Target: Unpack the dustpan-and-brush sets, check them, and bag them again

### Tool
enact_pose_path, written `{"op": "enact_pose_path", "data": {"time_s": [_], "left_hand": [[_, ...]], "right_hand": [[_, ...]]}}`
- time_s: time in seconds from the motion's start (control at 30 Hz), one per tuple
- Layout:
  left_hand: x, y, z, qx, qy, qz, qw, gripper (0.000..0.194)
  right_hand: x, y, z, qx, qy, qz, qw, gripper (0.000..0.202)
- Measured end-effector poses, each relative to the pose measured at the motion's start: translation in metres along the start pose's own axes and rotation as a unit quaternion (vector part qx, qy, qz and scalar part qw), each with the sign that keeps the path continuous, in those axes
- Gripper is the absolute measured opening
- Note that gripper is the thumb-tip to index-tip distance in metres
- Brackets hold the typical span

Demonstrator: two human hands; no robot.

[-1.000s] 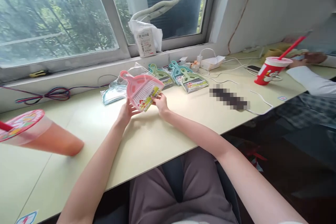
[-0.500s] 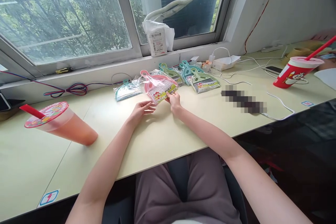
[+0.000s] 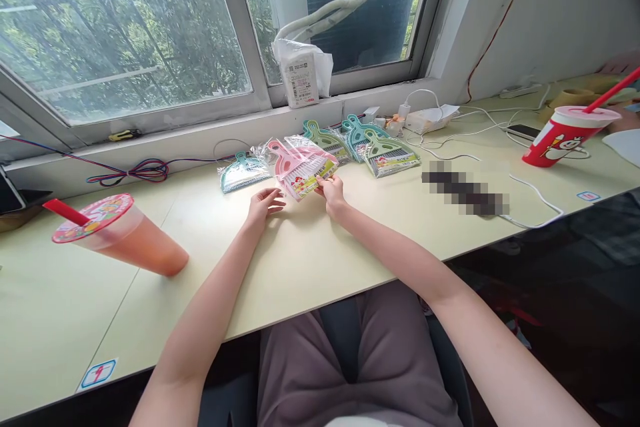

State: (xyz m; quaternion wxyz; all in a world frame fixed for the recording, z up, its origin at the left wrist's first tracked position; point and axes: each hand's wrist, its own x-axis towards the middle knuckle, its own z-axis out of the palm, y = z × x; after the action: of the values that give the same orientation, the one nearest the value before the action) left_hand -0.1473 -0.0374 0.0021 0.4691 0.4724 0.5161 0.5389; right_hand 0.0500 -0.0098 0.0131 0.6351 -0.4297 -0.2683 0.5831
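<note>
A pink mini dustpan and brush set (image 3: 303, 167) in clear plastic wrap, with a yellow-green label along its lower edge, is tilted up over the table. My right hand (image 3: 331, 195) grips its lower right corner, thumb on the label. Just left of the set, my left hand (image 3: 265, 205) is apart from it, fingers loosely curved and separated, with nothing in it. A wrapped blue set (image 3: 245, 172) lies behind my left hand. To the right are wrapped sets in green (image 3: 327, 141), teal (image 3: 361, 133) and light green (image 3: 391, 155).
On the left stands a tall cup of orange drink (image 3: 145, 240) with a red straw. A red and white cup (image 3: 565, 137), a white cable (image 3: 543, 203) and a pixelated dark item (image 3: 465, 193) are on the right. Bundled wires (image 3: 131, 173) lie by the window, near a tissue pack (image 3: 301, 80).
My left hand has drawn slightly left, away from the pink set. My right hand still holds the set in nearly the same place. The view has shifted a little.
</note>
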Motion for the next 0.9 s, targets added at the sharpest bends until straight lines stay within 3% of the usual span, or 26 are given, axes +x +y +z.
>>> {"op": "enact_pose_path", "data": {"time_s": [0.23, 0.4, 0.5, 0.57, 0.67, 0.77, 0.83, 0.9], "left_hand": [[0.009, 0.002, -0.005, -0.027, 0.08, -0.051, 0.995, 0.032], [0.012, 0.011, -0.014, -0.108, 0.097, -0.1, 0.984, 0.061], [0.015, 0.01, -0.021, -0.1, 0.132, -0.063, 0.984, 0.042], [0.019, 0.007, -0.028, -0.1, 0.192, -0.039, 0.975, 0.025], [0.029, 0.006, -0.047, -0.138, 0.288, -0.023, 0.947, 0.016], [0.036, 0.007, -0.078, -0.161, 0.368, -0.017, 0.916, 0.02], [0.037, 0.006, -0.099, -0.129, 0.412, -0.024, 0.902, 0.026], [0.032, 0.006, -0.115, -0.031, 0.458, -0.016, 0.888, 0.035]], "right_hand": [[-0.002, 0.002, 0.001, -0.045, -0.007, 0.02, 0.999, 0.014], [-0.003, 0.002, 0.001, -0.077, -0.048, 0.024, 0.996, 0.014], [-0.003, 0.002, 0.002, -0.11, -0.098, 0.021, 0.989, 0.015], [-0.003, 0.003, 0.004, -0.131, -0.134, 0.02, 0.982, 0.017], [-0.001, 0.002, 0.004, -0.148, -0.158, 0.027, 0.976, 0.021], [0.004, -0.002, 0.0, -0.147, -0.129, 0.012, 0.981, 0.02], [0.01, -0.005, -0.003, -0.132, -0.089, -0.005, 0.987, 0.017], [0.015, -0.008, -0.007, -0.106, -0.052, -0.015, 0.993, 0.014]]}}
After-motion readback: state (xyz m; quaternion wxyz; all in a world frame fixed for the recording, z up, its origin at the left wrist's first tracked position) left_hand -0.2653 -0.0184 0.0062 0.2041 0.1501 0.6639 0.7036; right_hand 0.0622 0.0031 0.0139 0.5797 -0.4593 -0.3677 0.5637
